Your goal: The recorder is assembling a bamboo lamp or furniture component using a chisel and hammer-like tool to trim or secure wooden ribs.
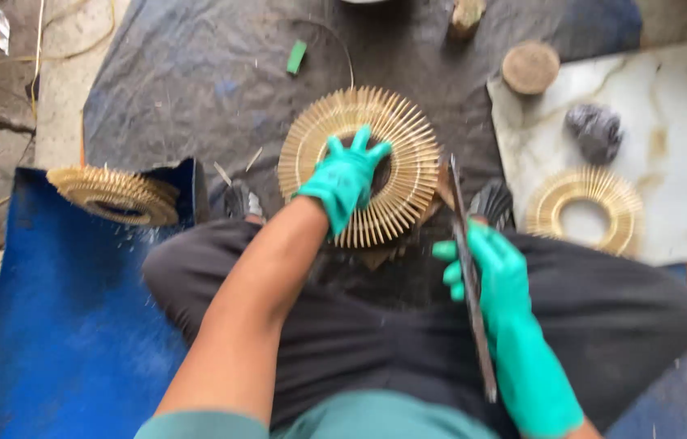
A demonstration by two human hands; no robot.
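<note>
Green-gloved left hand [346, 177] presses fingers spread on the gold spiked ring [359, 165] (not gripping). Right hand [485, 268] clasps a flat, blurred, seemingly metal blade [472, 284].

left hand [346, 177]: green glove, fingers spread, pressing on golden sunburst ring [359, 165] on dark tarp [197, 81] | right hand [489, 272]: green glove, gripping long flat metal file [470, 272] just right of ring | second ring [584, 210] on white marble slab [684, 146] | third ring [113, 194] on blue sheet [59, 325]
</note>
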